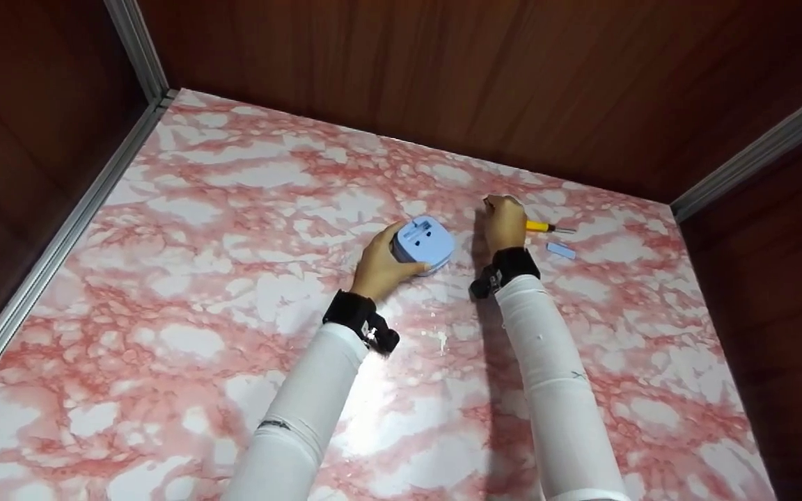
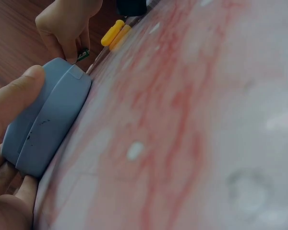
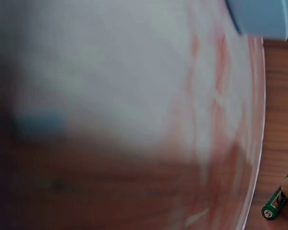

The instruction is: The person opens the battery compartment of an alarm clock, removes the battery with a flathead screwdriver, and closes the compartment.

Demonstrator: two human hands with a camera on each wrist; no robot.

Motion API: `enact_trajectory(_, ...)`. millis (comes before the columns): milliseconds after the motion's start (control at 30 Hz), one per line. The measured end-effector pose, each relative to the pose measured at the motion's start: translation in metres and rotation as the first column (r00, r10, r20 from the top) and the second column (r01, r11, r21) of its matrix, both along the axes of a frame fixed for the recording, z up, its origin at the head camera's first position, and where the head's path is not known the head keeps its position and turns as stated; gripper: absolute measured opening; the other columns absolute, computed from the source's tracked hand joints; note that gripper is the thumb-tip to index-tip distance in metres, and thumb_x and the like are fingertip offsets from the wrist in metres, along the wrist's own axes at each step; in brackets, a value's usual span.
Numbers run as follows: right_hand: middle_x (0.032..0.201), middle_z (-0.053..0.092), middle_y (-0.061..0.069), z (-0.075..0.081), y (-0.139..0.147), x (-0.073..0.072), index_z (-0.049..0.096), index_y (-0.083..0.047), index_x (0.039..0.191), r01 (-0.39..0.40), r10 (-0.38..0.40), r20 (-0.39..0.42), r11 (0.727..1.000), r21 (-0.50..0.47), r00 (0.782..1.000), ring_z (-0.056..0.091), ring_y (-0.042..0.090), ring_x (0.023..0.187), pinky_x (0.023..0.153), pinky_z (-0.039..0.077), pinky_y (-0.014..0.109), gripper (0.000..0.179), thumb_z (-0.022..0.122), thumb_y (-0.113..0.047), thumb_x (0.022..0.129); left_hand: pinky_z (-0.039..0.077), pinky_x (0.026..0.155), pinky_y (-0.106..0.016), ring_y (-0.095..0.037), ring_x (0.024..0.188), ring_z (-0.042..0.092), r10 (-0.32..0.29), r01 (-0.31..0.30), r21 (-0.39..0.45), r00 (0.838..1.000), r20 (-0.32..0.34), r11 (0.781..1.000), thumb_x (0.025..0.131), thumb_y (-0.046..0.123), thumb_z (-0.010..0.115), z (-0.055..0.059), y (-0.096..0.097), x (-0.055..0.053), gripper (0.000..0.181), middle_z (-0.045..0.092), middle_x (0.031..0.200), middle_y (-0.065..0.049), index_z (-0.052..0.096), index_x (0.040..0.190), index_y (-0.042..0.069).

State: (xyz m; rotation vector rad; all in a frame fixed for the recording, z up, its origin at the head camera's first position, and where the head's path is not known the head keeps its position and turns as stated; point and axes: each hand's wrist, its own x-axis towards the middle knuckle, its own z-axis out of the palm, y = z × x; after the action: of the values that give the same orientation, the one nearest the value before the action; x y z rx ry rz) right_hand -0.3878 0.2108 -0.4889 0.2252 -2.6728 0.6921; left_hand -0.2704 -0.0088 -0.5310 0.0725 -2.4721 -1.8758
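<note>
My left hand (image 1: 381, 268) grips a light blue rounded-square device (image 1: 437, 245), thumb on the near side, fingers behind. A narrow open compartment and two dark holes show on its upward face. Its side (image 2: 53, 120) fills the left of the left wrist view. To the right of the device, my right hand (image 1: 507, 221) pinches a green battery (image 3: 275, 204) between thumb and fingers, apart from the device. Just beyond that hand lies a screwdriver (image 1: 539, 227) with a yellow handle. A small light blue cover (image 1: 561, 250) rests near its tip.
The tabletop (image 1: 234, 334) has a red and white marbled surface. A dark wood panel (image 1: 408, 69) rises along its far edge, and more panels with metal strips (image 1: 60, 257) stand at both sides. Light glares off the table between the forearms.
</note>
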Motion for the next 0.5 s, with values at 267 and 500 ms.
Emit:
enact_trajectory(267,0.091,0.07,0.028,-0.002,0.002,-0.011,0.074,0.008,0.092,0.035,-0.036,0.027,0.999,0.039,0.999,0.067,0.047,0.092,0.084,0.055,0.055,0.015,0.062,0.0,0.095,0.045,0.109,-0.044,-0.027,0.128,0.053,0.003,-0.003,0.009,1.0,0.005,1.0,0.07,0.028,0.094,-0.003,0.001,-0.002,0.097,0.051,0.149,-0.008,0.046,0.153,0.021)
enact_trajectory(500,0.091,0.07,0.028,-0.003,-0.003,-0.016,0.073,0.01,0.092,0.049,-0.052,0.054,0.997,0.065,0.997,0.066,0.048,0.094,0.086,0.055,0.056,0.014,0.063,0.0,0.094,0.042,0.112,-0.043,-0.027,0.131,0.051,-0.003,0.002,-0.02,1.0,-0.02,1.0,0.072,0.031,0.093,-0.003,-0.002,-0.002,0.095,0.05,0.15,-0.01,0.045,0.154,0.018)
